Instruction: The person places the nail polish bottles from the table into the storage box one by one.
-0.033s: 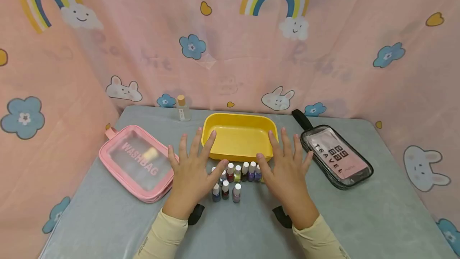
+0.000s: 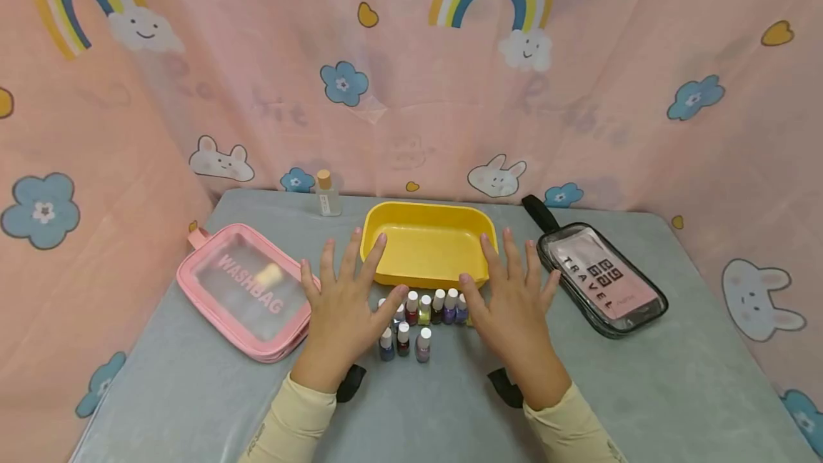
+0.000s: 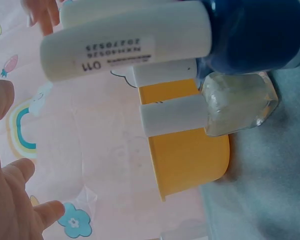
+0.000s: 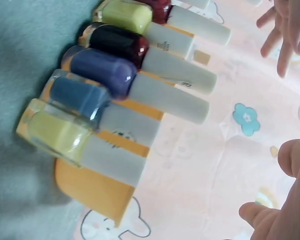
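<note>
Both hands are held up with fingers spread and hold nothing. The left hand (image 2: 347, 309) is between the pink wash bag (image 2: 247, 291) and a group of nail polish bottles (image 2: 424, 309). On the other side of the bottles is the right hand (image 2: 514, 309), its fingertips overlapping the yellow basin (image 2: 429, 281) in the head view. White-capped bottles stand upright in front of the basin, some partly hidden by the hands. A dark blue bottle (image 3: 257, 35) looms large in the left wrist view. Yellow-green polish (image 4: 60, 135) and purple polish (image 4: 102, 72) show in the right wrist view.
A black-edged clear travel pouch (image 2: 604, 281) lies at the right with its strap toward the back. At the back left stands a clear bottle with a wooden cap (image 2: 328, 195). A pink printed curtain (image 2: 411, 113) hangs behind the grey-covered table (image 2: 649, 391).
</note>
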A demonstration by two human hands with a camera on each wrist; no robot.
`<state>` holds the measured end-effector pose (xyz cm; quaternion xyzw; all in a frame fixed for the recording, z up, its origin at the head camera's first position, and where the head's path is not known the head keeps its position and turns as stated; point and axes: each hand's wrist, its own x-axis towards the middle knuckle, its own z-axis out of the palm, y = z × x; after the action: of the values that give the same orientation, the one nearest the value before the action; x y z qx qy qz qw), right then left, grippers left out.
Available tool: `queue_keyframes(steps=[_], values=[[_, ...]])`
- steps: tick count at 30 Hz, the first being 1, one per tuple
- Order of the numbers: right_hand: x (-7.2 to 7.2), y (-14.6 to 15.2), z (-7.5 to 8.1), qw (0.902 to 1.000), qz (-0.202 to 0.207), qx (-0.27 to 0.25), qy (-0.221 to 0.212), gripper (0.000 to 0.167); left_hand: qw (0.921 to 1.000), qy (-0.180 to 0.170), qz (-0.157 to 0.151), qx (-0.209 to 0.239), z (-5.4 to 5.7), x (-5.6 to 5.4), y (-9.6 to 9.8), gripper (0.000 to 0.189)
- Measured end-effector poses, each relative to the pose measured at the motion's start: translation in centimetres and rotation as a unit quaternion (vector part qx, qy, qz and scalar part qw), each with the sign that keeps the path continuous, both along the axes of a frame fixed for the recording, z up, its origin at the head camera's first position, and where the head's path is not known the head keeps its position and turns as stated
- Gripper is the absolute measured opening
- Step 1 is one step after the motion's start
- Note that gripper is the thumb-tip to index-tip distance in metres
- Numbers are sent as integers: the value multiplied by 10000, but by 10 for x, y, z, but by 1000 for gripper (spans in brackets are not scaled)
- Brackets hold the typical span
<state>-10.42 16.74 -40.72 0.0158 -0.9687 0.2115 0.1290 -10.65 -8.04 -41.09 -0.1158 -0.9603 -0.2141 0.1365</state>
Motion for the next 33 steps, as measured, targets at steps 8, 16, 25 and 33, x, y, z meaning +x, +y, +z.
queue_keyframes(steps=[8,16,25,33], values=[[4,2,2,9999,14,-65,-138,74,10000,43,2,17,-1,0,-1,82],[8,2,1,9998,16,-59,-166,74,9999,-136,-47,66,0,1,-1,82],[10,8,2,9998,60,-106,-163,75,9969,-442,-325,571,-5,-17,-9,83],[15,15,0,9996,-45,-121,-265,74,9879,-1016,-659,966,-16,-43,-17,82]])
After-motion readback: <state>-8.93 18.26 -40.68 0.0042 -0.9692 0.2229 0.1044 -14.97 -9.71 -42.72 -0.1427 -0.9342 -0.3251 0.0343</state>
